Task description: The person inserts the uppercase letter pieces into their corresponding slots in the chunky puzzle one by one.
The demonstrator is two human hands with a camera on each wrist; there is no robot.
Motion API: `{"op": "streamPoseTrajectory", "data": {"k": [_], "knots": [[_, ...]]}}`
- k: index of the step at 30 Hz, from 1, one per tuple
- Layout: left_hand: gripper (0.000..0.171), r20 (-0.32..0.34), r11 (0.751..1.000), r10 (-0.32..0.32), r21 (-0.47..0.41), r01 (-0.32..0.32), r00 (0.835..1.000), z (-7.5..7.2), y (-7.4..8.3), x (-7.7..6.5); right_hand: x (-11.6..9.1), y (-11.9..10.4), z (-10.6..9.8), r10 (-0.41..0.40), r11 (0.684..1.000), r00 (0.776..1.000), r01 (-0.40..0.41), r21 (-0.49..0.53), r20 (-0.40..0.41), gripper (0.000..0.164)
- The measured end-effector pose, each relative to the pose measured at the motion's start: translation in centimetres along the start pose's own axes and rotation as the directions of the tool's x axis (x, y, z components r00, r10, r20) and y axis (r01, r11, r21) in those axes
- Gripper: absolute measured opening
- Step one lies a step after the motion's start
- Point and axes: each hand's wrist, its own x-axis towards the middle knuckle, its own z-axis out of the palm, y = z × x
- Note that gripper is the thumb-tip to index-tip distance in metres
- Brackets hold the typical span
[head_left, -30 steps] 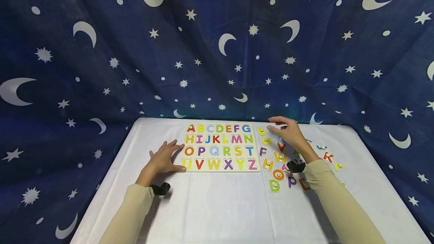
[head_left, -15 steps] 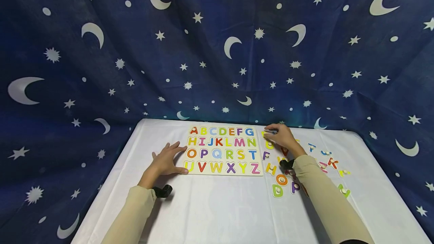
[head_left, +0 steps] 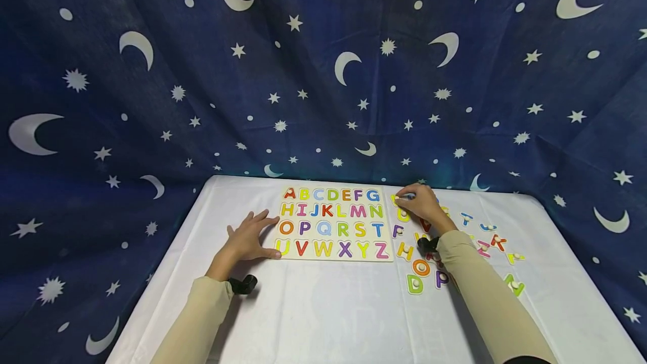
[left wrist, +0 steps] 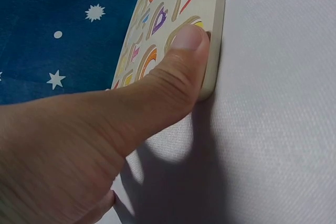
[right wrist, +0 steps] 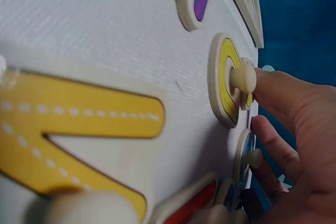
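My left hand [head_left: 249, 239] lies at the left edge of the alphabet puzzle board [head_left: 331, 259], fingers spread. In the left wrist view its thumb [left wrist: 173, 72] presses on the board's near corner. Over the back of the loose letters, my right hand [head_left: 422, 204] has thumb and forefinger closed around a small yellow letter piece [right wrist: 248, 99]. A yellow U [right wrist: 223, 72] with a round knob partly hides that piece in the right wrist view. Beneath the hand, a blue letter [right wrist: 244, 153] is near its other fingers. A knob shows on the red A [head_left: 289, 193] in the board.
Several loose knobbed letters lie right of the board, among them a purple F [head_left: 397, 231], an orange O [head_left: 421, 267], a green D [head_left: 415, 284] and a red K [head_left: 497, 242]. A starry blue cloth [head_left: 303, 72] hangs behind the white table [head_left: 323, 313].
My right hand has come down and left from above the loose letters, its fingers closing at the yellow piece. The left hand stays on the board. The head view has shifted slightly.
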Motion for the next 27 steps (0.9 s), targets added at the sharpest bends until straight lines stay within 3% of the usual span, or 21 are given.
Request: {"op": "streamPoseTrajectory", "data": {"k": [15, 22, 27], "knots": [[0.102, 0.009, 1.0, 0.009, -0.003, -0.009, 1.0, 0.1, 0.2, 0.0, -0.7, -0.2, -0.2, -0.053, 0.997, 0.996, 0.057, 0.053, -0.078, 0.021], [0.103, 0.013, 1.0, 0.006, 0.0, -0.006, 1.0, 0.1, 0.0, 0.0, -0.5, -3.3, 0.1, -0.109, 0.983, 0.988, 0.125, 0.137, -0.113, 0.018], [0.103, 0.016, 1.0, 0.008, -0.002, -0.008, 1.0, 0.0, 0.0, -0.1, -0.4, -6.2, 1.4, -0.144, 0.966, 0.982, 0.167, 0.196, -0.125, 0.017]]}}
